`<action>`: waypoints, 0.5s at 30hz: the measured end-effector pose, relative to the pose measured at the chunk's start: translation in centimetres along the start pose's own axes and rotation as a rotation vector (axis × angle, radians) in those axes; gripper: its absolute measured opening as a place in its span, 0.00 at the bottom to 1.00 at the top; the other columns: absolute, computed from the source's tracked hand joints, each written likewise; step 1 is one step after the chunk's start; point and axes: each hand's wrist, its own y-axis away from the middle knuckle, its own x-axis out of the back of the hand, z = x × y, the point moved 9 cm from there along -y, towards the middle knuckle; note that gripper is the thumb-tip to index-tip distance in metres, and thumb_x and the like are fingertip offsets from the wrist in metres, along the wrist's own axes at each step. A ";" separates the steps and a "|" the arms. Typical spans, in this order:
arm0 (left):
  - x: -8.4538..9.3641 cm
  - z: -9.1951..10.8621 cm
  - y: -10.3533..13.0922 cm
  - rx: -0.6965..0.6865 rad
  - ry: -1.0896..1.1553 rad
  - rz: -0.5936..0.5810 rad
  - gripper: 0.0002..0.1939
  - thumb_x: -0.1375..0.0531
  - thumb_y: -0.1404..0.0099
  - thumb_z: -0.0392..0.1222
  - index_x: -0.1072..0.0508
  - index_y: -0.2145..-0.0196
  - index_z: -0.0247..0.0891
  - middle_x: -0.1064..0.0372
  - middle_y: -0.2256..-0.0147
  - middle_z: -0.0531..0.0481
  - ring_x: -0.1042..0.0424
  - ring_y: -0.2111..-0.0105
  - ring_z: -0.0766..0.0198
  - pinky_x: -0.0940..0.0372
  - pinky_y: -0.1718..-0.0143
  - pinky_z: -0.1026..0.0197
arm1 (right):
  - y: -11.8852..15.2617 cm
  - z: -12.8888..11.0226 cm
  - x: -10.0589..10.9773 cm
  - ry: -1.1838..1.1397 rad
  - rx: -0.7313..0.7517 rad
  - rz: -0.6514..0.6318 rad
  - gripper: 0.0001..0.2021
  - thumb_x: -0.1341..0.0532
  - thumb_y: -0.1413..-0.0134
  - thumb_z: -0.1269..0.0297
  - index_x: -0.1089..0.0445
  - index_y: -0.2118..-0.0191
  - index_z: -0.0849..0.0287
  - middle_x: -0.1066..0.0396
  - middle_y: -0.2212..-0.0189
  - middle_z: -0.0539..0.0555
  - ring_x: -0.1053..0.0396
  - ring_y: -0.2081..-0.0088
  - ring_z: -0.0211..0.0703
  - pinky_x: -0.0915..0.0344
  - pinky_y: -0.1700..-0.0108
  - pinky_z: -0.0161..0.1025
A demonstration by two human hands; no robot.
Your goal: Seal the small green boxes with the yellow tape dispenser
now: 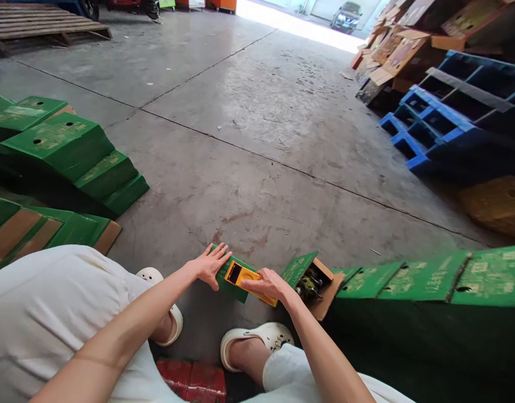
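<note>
My left hand point(209, 266) lies with its fingers spread on the left end of a small green box point(236, 291), which stands on the floor between my feet and the stacked boxes. My right hand point(266, 284) is wrapped round a yellow and black tape dispenser point(244, 275), whose front end is over the top of that box. Just right of it stands an open green box point(299, 270) with its brown flaps folded out and dark glass bottles point(310, 285) inside.
Green boxes are stacked at the left point(68, 143) and in a row at the right point(434, 280). Blue pallets point(434, 120) and heaped cardboard point(402, 53) stand at the back right, a wooden pallet point(43, 22) at the back left. A red box point(192, 380) lies below me.
</note>
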 end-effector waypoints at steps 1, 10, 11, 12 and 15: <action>-0.4 0.5 0.0 -0.029 -0.038 -0.013 0.64 0.27 0.52 0.59 0.49 0.24 0.42 0.64 0.22 0.35 0.69 0.22 0.40 0.73 0.26 0.34 | 0.1 0.0 0.1 0.003 -0.007 0.006 0.30 0.33 0.52 0.31 0.31 0.76 0.59 0.37 0.80 0.48 0.39 0.75 0.38 0.52 0.74 0.36; -1.2 1.4 0.4 -0.121 -0.115 0.075 0.67 0.26 0.59 0.44 0.49 0.25 0.35 0.49 0.27 0.30 0.54 0.25 0.36 0.72 0.24 0.42 | 1.5 0.2 -1.0 -0.126 0.015 -0.087 0.29 0.33 0.51 0.32 0.29 0.72 0.59 0.33 0.77 0.49 0.37 0.73 0.38 0.50 0.74 0.34; -1.1 1.4 0.4 -0.125 -0.113 0.076 0.66 0.27 0.58 0.44 0.49 0.25 0.34 0.48 0.28 0.30 0.53 0.26 0.36 0.72 0.24 0.42 | 1.8 0.4 -1.2 -0.160 0.023 -0.121 0.30 0.34 0.50 0.31 0.29 0.72 0.59 0.33 0.77 0.49 0.37 0.74 0.38 0.49 0.74 0.34; -1.0 1.4 0.5 -0.127 -0.109 0.078 0.65 0.28 0.58 0.44 0.49 0.25 0.34 0.48 0.28 0.31 0.53 0.26 0.37 0.72 0.24 0.42 | 2.2 0.7 -1.3 -0.180 0.024 -0.148 0.30 0.34 0.50 0.31 0.29 0.72 0.59 0.33 0.77 0.49 0.38 0.74 0.38 0.49 0.75 0.34; -0.9 1.4 0.5 -0.130 -0.098 0.082 0.65 0.29 0.58 0.44 0.49 0.25 0.36 0.48 0.28 0.32 0.53 0.26 0.37 0.72 0.24 0.42 | 3.1 2.1 -0.8 -0.130 -0.011 -0.141 0.30 0.34 0.51 0.31 0.32 0.74 0.58 0.34 0.77 0.49 0.40 0.75 0.38 0.50 0.75 0.35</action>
